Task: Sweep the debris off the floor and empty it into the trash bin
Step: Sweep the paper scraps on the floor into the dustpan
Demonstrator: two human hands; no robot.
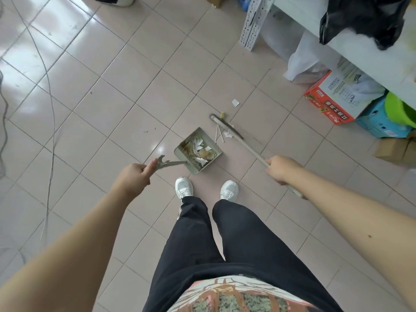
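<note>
A grey-green dustpan (215, 155) rests on the tiled floor in front of my feet, holding torn paper and brown scraps. My left hand (137, 174) grips its long handle. My right hand (280, 168) grips the pale broom pole (245, 146). The broom head (225, 124) lies on the floor just right of the pan's mouth. Between head and pan lie small sticks and paper bits (221, 135). One white paper scrap (235, 102) lies farther out, beyond the broom. No trash bin is clearly in view.
A white shelf unit (360, 52) stands at the right with a black bag (362, 19) on it. Under it sit a red-and-white carton (337, 97), a blue box (380, 122) and a green tub (400, 109). Thin cables (51, 104) trail across the floor at the left.
</note>
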